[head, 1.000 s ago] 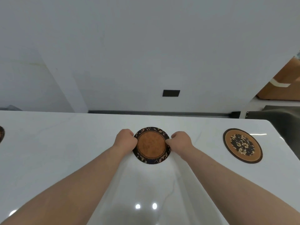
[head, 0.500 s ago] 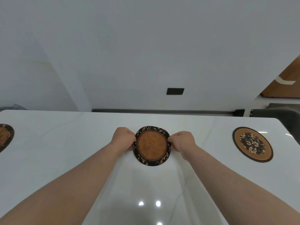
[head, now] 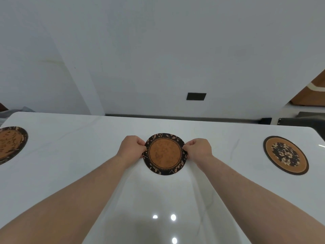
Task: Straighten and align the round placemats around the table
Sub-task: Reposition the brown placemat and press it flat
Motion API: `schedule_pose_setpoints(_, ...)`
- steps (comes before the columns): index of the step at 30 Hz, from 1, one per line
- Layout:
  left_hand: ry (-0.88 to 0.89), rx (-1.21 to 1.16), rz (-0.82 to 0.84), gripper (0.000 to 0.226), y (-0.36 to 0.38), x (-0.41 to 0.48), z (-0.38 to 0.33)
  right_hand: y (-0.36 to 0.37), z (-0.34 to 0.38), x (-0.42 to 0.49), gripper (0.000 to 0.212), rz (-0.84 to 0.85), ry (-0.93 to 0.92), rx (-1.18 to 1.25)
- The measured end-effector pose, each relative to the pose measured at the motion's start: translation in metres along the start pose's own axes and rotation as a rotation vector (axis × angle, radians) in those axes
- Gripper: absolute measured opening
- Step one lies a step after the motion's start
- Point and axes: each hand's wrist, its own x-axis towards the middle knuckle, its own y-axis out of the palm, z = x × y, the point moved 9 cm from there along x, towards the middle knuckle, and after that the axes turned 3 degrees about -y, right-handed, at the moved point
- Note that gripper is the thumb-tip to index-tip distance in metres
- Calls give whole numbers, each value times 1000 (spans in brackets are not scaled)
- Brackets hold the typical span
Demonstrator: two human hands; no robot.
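Observation:
A round placemat (head: pixel 165 154) with a brown middle and a dark leafy border lies near the far side of the white table (head: pixel 88 152). My left hand (head: pixel 131 147) pinches its left edge and my right hand (head: pixel 199 148) pinches its right edge. A second round placemat (head: pixel 285 155), brown with a dark flowered centre, lies flat at the right. A third placemat (head: pixel 10 144) sits at the left, partly cut off by the frame.
The table's far edge runs close behind the middle placemat, with a white wall and a dark wall plate (head: pixel 196 96) beyond. A dark chair back (head: pixel 302 121) stands past the right corner. Ceiling lights reflect on the glossy near surface.
The view has swung left, bringing the left placemat into sight. Both hands keep hold of the middle placemat, which has shifted slightly on the table.

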Motion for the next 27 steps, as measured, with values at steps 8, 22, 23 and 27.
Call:
schedule_pose_setpoints(8, 420, 948, 126, 122, 23, -26, 16, 29, -3, -29, 124, 280, -517, -729)
schedule_pose_setpoints(22, 464, 897, -30, 106, 22, -26, 7, 25, 2, -28, 116, 195, -576, -721)
schedule_pose_setpoints(23, 462, 899, -29, 106, 22, -25, 7, 25, 2, -28, 115, 201, -572, -723)
schedule_pose_setpoints(27, 427, 928, 16, 107, 24, -23, 7, 26, 5, -29, 114, 254, -552, -762)
